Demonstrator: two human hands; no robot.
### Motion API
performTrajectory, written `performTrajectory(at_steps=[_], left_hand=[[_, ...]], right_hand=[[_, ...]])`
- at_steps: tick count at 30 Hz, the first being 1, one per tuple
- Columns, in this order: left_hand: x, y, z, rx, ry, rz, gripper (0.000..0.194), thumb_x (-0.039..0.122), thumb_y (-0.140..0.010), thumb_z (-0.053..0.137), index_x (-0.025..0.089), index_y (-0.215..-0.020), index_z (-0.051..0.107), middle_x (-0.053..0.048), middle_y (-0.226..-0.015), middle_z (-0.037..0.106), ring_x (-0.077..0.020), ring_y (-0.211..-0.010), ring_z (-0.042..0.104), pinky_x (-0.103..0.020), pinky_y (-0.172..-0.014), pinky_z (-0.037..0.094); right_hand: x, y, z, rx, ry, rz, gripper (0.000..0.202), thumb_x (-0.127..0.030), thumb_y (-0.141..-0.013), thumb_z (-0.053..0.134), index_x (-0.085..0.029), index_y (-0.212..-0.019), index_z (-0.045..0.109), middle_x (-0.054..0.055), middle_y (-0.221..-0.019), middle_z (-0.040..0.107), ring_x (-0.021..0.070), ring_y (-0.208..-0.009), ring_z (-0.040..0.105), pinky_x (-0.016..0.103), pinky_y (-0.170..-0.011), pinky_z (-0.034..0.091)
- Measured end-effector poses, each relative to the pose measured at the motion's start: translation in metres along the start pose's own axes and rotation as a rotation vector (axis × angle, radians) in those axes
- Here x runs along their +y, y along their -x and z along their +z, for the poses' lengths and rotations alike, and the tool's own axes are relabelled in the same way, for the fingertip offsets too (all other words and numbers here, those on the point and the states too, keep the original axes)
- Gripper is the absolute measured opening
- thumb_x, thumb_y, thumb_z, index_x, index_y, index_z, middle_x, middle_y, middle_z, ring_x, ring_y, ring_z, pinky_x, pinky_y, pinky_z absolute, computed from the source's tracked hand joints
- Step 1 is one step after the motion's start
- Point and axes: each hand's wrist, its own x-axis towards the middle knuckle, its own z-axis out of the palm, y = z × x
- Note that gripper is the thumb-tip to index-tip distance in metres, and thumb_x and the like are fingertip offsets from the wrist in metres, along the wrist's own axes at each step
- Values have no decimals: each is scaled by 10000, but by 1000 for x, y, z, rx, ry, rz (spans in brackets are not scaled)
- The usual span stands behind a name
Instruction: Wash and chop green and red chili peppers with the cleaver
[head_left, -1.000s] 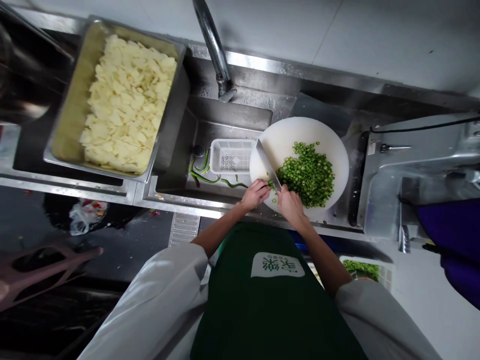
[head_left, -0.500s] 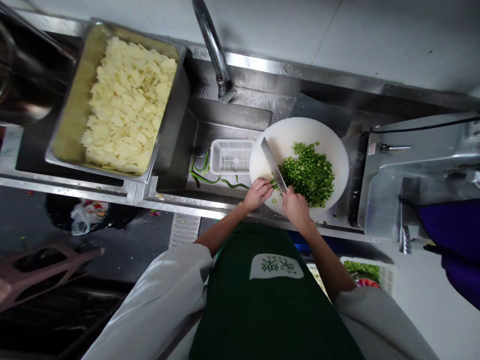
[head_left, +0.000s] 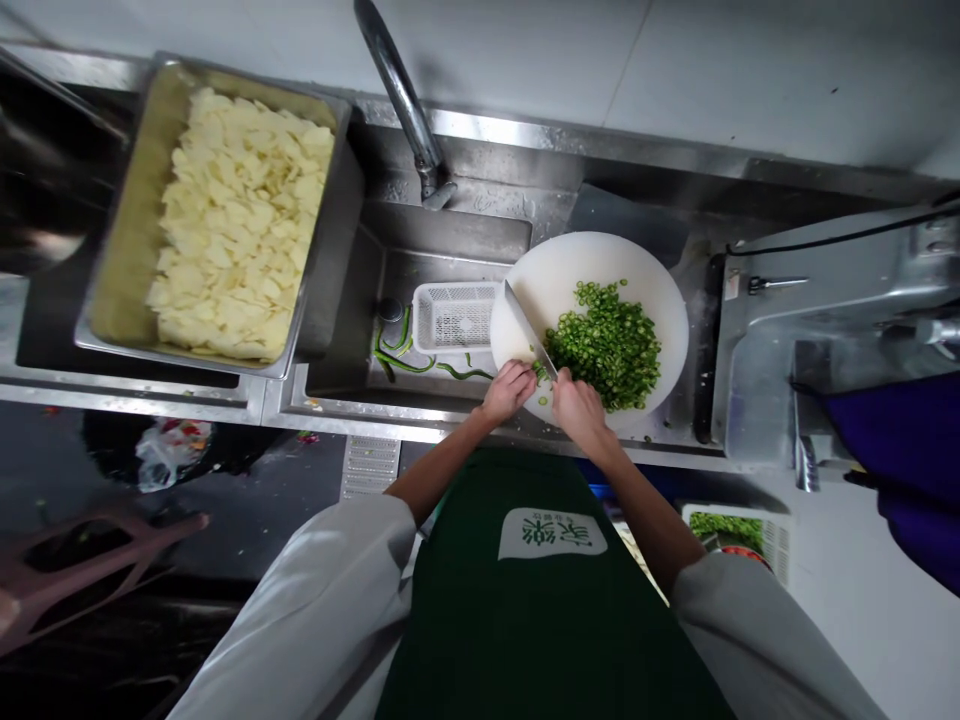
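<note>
Right hand (head_left: pixel 580 412) fingers were closed round a knife (head_left: pixel 527 323). The left hand (head_left: pixel 510 391) pinched a green pepper (head_left: pixel 539 371) at its fingertips; glossy green slices (head_left: pixel 609 348) lay heaped right of both hands' fingers.

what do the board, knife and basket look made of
Board: likely plastic, smooth white, with no wood grain showing. Knife: apparently steel, judging by its grey metallic sheen. Basket: probably moulded plastic, white with regular perforations.
</note>
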Motion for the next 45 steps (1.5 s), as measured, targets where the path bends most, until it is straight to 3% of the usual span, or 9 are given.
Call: performTrajectory(at_steps=[15,19,24,28,32,36,39,42,45], left_hand=[[2,6,3,-39,40,-102,212,255,-982,457,187,-1069,638,-118,-1058,651,-235,-1061,578,-460,-957,511],[3,6,1,21,28,-111,195,244,-976,476,177,-1070,632,-123,-1062,651,-238,-1076,572,-465,-983,487],[6,7,0,8,5,-68,207,230,-983,453,164,-1061,633,-126,-1063,647,-227,-1065,569,-423,-931,515],[7,11,0,46,-24,-121,199,242,-980,462,169,-1028,641,-119,-1023,653,-232,-1038,576,-452,-954,497],[7,15,-1,-1,2,-124,204,244,-983,455,175,-1038,639,-114,-1010,657,-227,-1011,581,-431,-906,513],[7,20,-2,81,-12,-174,185,248,-977,471,176,-1001,639,-114,-981,654,-231,-1002,584,-439,-918,500],[8,22,1,31,-7,-167,210,253,-983,452,178,-1023,645,-115,-992,661,-230,-1006,591,-431,-899,510],[13,24,3,12,10,-164,217,252,-984,449,174,-1032,646,-114,-1004,668,-221,-1000,599,-418,-892,518],[8,31,-6,104,-12,-240,183,258,-975,480,180,-997,644,-107,-993,669,-211,-979,606,-405,-905,511]], right_hand=[[-3,1,-2,-46,19,-7,307,-220,-1000,335,-104,-1233,497,189,-1023,719,259,-954,701,306,-815,484],[-5,4,-4,-52,28,-35,296,-236,-1007,326,-113,-1212,501,174,-984,725,250,-940,704,299,-821,478],[-6,6,-3,-71,29,-24,287,-219,-1009,318,-111,-1201,501,178,-1011,722,238,-940,703,287,-816,472],[-6,7,-3,-56,38,-47,298,-239,-1008,327,-105,-1207,504,180,-988,722,248,-937,705,294,-815,474],[-8,8,-2,-79,19,-50,300,-227,-1012,312,-109,-1211,503,184,-1011,722,250,-946,704,305,-820,476],[-11,11,-1,-71,15,-52,311,-237,-1014,301,-112,-1211,507,174,-992,724,245,-947,702,302,-825,474],[-13,11,3,-79,-6,-52,313,-241,-1014,308,-119,-1210,519,174,-1002,723,239,-948,697,292,-824,465],[-5,3,6,-94,-46,-53,307,-275,-1019,325,-138,-1190,540,160,-1012,723,237,-936,692,289,-802,451],[16,-8,9,-80,-81,-52,306,-326,-1013,364,-147,-1133,581,140,-992,727,244,-938,681,283,-786,434]])
